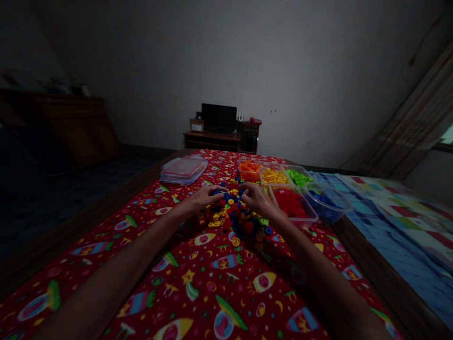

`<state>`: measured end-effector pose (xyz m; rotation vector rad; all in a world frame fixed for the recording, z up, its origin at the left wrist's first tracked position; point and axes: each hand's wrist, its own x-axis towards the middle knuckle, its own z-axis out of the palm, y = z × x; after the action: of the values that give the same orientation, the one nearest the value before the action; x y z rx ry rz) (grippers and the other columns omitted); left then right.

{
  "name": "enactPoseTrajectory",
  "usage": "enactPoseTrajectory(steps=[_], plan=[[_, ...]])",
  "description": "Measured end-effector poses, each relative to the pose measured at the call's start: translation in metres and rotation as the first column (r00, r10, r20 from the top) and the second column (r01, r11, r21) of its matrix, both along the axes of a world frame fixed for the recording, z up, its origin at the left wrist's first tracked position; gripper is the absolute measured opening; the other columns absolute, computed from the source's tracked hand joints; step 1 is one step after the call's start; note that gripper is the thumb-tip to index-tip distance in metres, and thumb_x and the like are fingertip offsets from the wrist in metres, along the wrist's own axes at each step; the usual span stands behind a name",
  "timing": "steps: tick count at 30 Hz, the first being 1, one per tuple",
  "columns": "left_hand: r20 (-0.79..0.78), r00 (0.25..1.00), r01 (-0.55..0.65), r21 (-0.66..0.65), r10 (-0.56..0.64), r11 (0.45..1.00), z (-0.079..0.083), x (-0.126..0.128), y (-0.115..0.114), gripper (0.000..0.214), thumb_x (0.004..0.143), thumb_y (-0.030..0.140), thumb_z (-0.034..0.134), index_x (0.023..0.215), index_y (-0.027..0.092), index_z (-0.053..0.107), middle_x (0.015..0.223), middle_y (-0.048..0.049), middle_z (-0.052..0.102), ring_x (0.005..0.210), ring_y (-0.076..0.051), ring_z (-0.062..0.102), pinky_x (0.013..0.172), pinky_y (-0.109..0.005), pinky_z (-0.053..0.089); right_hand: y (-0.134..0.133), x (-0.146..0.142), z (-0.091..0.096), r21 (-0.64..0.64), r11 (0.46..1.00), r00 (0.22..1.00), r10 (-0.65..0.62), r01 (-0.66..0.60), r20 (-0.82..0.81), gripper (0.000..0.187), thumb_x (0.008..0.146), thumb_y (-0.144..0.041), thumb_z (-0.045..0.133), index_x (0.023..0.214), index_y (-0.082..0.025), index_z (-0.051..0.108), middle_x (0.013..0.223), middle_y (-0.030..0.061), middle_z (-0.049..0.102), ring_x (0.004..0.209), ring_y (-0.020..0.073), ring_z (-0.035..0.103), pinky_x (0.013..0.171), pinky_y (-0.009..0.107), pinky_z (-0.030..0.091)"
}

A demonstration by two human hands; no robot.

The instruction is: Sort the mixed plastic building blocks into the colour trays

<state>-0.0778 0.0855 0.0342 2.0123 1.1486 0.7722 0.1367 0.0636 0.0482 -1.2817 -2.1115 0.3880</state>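
A loose pile of small plastic toy bricks (231, 212) in blue, yellow, red and green lies on the red patterned cloth (212, 293), some with round wheel-like pieces. At the pile's left side is my left hand (205, 197), its fingers stretched over the bricks and apart from the thumb. My right hand (257, 198) reaches in from the right, fingers curled toward the thumb over the pile. Whatever sits in its fingertips is too small and dark to make out. Just right of that hand stands a clear tub of red bricks (311, 215).
Behind the red tub are clear containers of orange pieces (249, 167), yellow pieces (274, 176) and green pieces (299, 178). A round tub (339, 208) holds blue ones. Stacked lids (184, 169) lie at back left. A bed (396, 222) adjoins the right side; a monitor (219, 118) stands beyond.
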Motion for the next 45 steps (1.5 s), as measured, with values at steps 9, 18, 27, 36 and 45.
enactPoseTrajectory(steps=[9, 18, 27, 36, 45], plan=[[0.237, 0.969, -0.022, -0.181, 0.065, 0.983, -0.015, 0.019, -0.010, 0.062, 0.074, 0.047, 0.061, 0.125, 0.014, 0.048, 0.086, -0.0039, 0.066, 0.067, -0.014, 0.061, 0.060, -0.025, 0.049, -0.002, -0.015, -0.008, -0.050, 0.975, 0.976, 0.217, -0.217, -0.009, 0.036, 0.078, -0.017, 0.054, 0.112, -0.013, 0.065, 0.093, 0.0063, 0.070, 0.080, 0.0163, 0.062, 0.070, 0.025, 0.045], [0.405, 0.898, -0.054, -0.293, 0.176, 0.954, -0.011, 0.024, -0.005, 0.048, 0.085, 0.041, 0.055, 0.123, 0.013, 0.050, 0.100, -0.0105, 0.069, 0.082, -0.019, 0.068, 0.081, -0.036, 0.054, -0.009, -0.009, 0.008, -0.014, 0.999, 0.999, -0.043, 0.043, -0.013, 0.028, 0.081, -0.020, 0.056, 0.106, -0.015, 0.065, 0.098, 0.0076, 0.069, 0.090, 0.0170, 0.062, 0.078, 0.026, 0.045], [0.256, 0.962, -0.069, -0.106, 0.095, 0.992, -0.015, 0.040, -0.019, 0.063, 0.085, 0.050, 0.047, 0.139, 0.018, 0.037, 0.138, -0.0128, 0.048, 0.120, -0.026, 0.052, 0.096, -0.037, 0.046, -0.010, -0.023, -0.010, 0.087, 0.972, 0.975, 0.222, -0.219, -0.028, 0.033, 0.081, -0.015, 0.050, 0.113, -0.013, 0.056, 0.095, 0.0062, 0.066, 0.086, 0.0155, 0.059, 0.077, 0.025, 0.042], [-0.367, 0.930, 0.070, 0.190, 0.005, 0.979, 0.014, -0.001, -0.007, 0.040, 0.078, 0.039, 0.054, 0.110, 0.018, 0.065, 0.104, -0.0072, 0.069, 0.095, -0.024, 0.063, 0.083, -0.031, 0.048, 0.012, 0.072, 0.039, 0.310, 0.912, 0.954, -0.296, 0.268, 0.044, 0.026, 0.081, -0.020, 0.050, 0.102, -0.013, 0.065, 0.093, 0.0111, 0.067, 0.085, 0.0189, 0.060, 0.078, 0.029, 0.043], [-0.701, 0.712, 0.243, 0.181, -0.048, 0.953, -0.001, 0.010, -0.037, 0.049, 0.066, 0.025, 0.067, 0.114, 0.024, 0.059, 0.103, -0.0057, 0.056, 0.091, -0.021, 0.057, 0.073, -0.025, 0.045, 0.006, 0.212, 0.031, 0.249, 0.648, 0.632, -0.760, 0.720, 0.152, 0.028, 0.075, -0.024, 0.053, 0.096, -0.013, 0.069, 0.098, 0.0148, 0.066, 0.098, 0.0254, 0.058, 0.086, 0.037, 0.043]])
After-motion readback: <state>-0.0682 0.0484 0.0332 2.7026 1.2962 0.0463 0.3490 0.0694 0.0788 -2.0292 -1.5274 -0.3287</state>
